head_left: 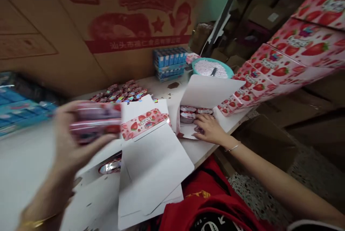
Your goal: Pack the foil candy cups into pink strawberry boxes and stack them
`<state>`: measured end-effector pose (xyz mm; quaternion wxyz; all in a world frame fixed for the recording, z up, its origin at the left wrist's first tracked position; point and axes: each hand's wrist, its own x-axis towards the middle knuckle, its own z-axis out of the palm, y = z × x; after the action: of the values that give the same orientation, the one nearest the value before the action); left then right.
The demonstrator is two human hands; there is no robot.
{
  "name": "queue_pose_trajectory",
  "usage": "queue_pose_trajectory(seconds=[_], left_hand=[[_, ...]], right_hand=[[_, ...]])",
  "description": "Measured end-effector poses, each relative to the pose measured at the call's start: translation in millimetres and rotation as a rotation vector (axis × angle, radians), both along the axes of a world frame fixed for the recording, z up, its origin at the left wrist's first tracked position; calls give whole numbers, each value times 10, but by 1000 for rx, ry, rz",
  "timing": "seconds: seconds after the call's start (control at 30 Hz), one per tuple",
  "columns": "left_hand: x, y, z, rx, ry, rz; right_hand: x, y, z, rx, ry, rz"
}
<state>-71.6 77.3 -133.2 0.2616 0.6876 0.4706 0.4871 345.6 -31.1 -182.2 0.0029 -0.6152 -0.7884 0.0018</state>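
Note:
My left hand (72, 141), blurred by motion, is raised at the left and closed around pink strawberry-printed packs (95, 121). My right hand (207, 126) reaches into an open white-lined carton (210, 91), its fingers curled over a small lidded cup (198, 129). Several more lidded cups (188, 114) sit beside the fingers in that carton. Between my hands lies an opened strawberry-printed box (144, 123) with its white flaps (153, 166) spread. Under the left hand, a shiny-lidded cup (110, 166) shows partly inside a white carton.
A heap of shiny-lidded cups (124, 92) lies at the back of the white table (24, 166). Blue packs (169, 62) stand behind, near a turquoise basin (229, 69) of pale pieces. Stacked strawberry cartons (283, 58) lean at the right; a large cardboard box (67, 62) walls the back.

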Motion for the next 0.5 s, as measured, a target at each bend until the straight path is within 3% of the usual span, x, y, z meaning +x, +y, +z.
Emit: queue_pose_trajectory(seconds=[0.07,0.1,0.2,0.3,0.5], left_hand=[[822,-105,108,57,10,-344],[1188,-126,113,88,18,-454],[1984,-111,-17,91,188,-651],[2328,-88,-202,86,480,-743],[2500,-145,-305,190,917,-684]], right_hand=[[-37,-3,-4,3,-8,-26],[-41,-23,0,9,-1,-35],[5,-130,8,31,36,-80],[80,-232,-9,48,71,-138],[165,-266,-51,83,157,-150]])
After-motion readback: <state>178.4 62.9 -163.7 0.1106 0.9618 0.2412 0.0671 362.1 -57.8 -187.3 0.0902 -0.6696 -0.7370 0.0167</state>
